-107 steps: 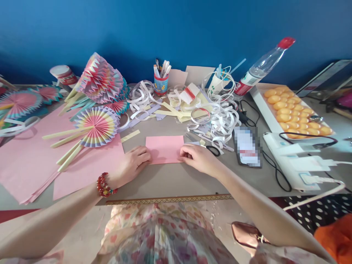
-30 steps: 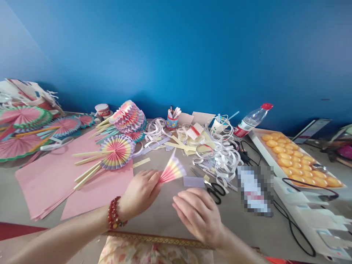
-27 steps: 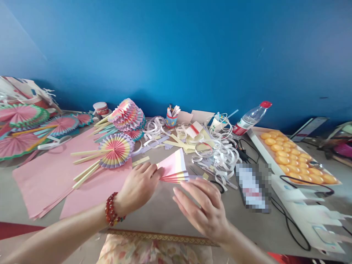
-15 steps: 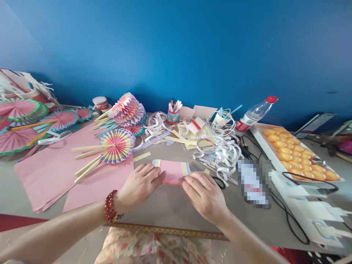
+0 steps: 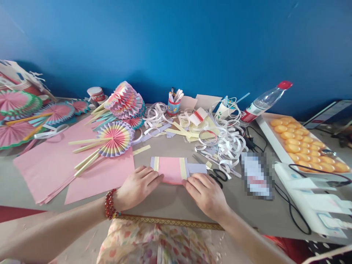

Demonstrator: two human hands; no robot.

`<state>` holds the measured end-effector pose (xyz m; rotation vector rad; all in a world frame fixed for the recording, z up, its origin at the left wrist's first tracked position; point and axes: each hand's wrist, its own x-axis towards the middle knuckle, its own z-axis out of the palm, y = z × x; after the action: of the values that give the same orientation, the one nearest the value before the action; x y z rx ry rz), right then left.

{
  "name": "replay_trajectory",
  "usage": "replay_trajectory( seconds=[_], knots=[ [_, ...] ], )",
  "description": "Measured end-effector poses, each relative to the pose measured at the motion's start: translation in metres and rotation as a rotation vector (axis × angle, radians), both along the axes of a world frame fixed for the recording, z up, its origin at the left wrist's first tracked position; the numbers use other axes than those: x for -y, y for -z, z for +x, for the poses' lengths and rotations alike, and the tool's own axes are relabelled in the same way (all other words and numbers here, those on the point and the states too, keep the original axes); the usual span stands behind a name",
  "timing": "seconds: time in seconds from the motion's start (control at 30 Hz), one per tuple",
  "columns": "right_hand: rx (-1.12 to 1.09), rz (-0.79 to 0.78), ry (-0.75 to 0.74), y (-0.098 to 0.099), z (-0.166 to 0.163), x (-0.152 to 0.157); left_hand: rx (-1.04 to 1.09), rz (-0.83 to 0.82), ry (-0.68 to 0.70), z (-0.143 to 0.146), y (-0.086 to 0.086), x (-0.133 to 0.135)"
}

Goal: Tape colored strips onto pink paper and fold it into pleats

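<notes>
Clamping pink paper [image 5: 171,169] in left hand [image 5: 140,187] and right hand [image 5: 207,192] near table's [image 5: 170,206] front edge, hiding its near corners.

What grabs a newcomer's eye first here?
Likely the round pleated paper fan in pink, yellow and lilac, lying on large pink paper sheets left of centre. Next, the glossy orange domes in a shallow white tray at far right. Front and centre, the left hand and right hand touch a pink paper rectangle with yellow and lilac ends.
</notes>
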<state>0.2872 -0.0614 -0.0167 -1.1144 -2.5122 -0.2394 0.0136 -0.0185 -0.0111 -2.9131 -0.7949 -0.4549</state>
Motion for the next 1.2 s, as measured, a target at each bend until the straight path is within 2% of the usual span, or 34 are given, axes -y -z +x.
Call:
replay_trajectory(
  seconds=[0.1, 0.2, 0.4, 0.63, 0.77, 1.1, 1.2],
  knots=[
    [-0.040, -0.063, 0.033, 0.001, 0.003, 0.003, 0.048, -0.112, -0.002, -0.001, 0.004, 0.001],
    [-0.096, -0.134, 0.065, 0.000, 0.005, 0.004, 0.103, -0.252, -0.064, 0.000, 0.006, 0.001],
    [-0.175, -0.269, 0.047, -0.002, 0.004, -0.001, 0.191, -0.451, -0.162, 0.005, 0.001, -0.002],
    [-0.251, -0.443, 0.049, -0.002, 0.005, -0.011, 0.234, -0.541, -0.201, 0.002, 0.003, -0.006],
    [-0.262, -0.523, 0.083, -0.005, 0.004, -0.017, 0.214, -0.618, -0.210, 0.001, -0.002, -0.012],
    [-0.191, -0.599, 0.140, -0.003, -0.002, -0.030, 0.146, -0.730, -0.161, 0.002, -0.011, -0.037],
    [-0.176, -0.618, 0.169, -0.004, -0.003, -0.031, 0.139, -0.766, -0.189, 0.002, -0.012, -0.042]
  ],
)
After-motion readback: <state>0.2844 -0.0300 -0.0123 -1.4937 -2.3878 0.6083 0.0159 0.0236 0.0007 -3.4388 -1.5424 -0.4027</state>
